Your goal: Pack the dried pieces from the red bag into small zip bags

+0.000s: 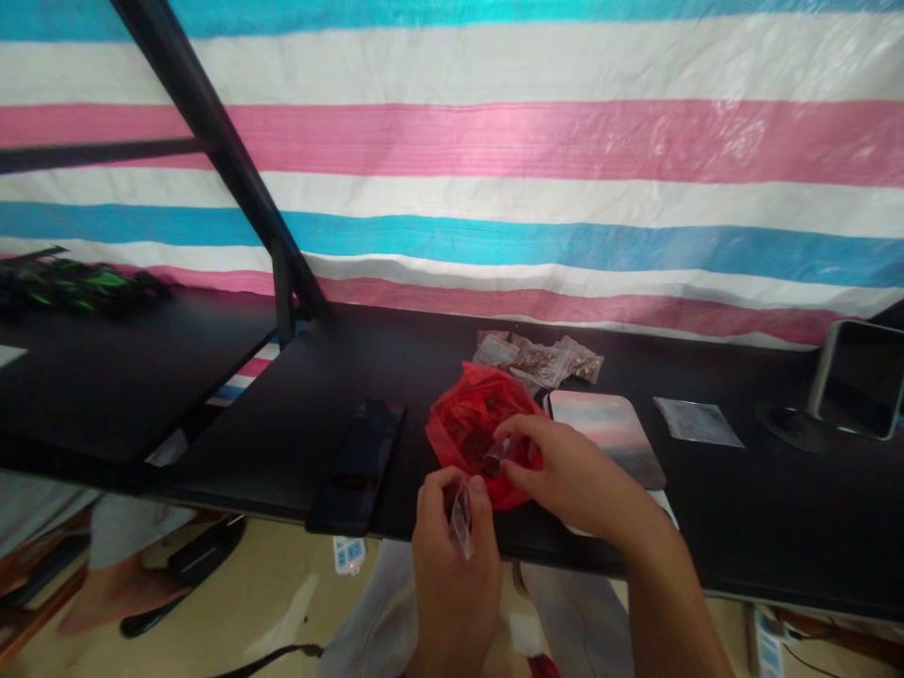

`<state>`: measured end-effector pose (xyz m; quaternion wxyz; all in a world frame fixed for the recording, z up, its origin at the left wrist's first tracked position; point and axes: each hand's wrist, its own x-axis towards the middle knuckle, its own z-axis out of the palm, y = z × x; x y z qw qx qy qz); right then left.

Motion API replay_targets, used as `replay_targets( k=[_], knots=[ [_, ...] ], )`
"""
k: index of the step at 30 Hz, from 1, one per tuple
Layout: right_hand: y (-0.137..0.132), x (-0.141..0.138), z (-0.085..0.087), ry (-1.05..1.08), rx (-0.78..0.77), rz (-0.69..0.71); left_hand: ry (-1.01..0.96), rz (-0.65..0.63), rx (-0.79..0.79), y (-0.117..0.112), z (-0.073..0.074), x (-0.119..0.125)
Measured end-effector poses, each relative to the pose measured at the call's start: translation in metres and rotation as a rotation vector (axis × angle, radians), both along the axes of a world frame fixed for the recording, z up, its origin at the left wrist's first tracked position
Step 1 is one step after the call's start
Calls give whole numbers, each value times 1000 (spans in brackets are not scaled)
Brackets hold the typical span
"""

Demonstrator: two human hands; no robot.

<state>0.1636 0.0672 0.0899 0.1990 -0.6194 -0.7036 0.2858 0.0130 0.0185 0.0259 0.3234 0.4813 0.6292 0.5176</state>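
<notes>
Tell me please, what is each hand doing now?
Left hand: closed, holding a small clear plastic bag.
Right hand: closed, pinching a small dark item over a red plastic bag.

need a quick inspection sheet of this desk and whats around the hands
surface: black desk, black shelf to its left
job's things: clear plastic packet; small dark item, too small to identify; red plastic bag behind it
clutter: small clear bags of brown bits, black phone, pastel pad, flat clear sachet, screen on a stand
grips: left hand holds the packet; right hand pinches the dark item
cables: dark cord below the desk
surroundings: striped tarp, black metal strut, green-and-black object on the shelf
</notes>
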Motion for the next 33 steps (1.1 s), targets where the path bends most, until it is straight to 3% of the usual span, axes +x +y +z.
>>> replay_targets(
  k=[9,13,22,29,33],
  knots=[
    [6,-8,1,-188,50,-110,-21,-39,-13,-5,2,0],
    [7,-9,1,-225,40,-95,-36,-55,-19,-6,0,4],
    [2,-11,1,-147,-35,-3,-153,-160,-41,-6,-10,6],
    [1,-8,3,-20,-98,-7,-247,-16,-28,-5,1,10],
    [3,-2,4,18,-100,-67,-207,-35,-24,-4,2,9]
  ],
)
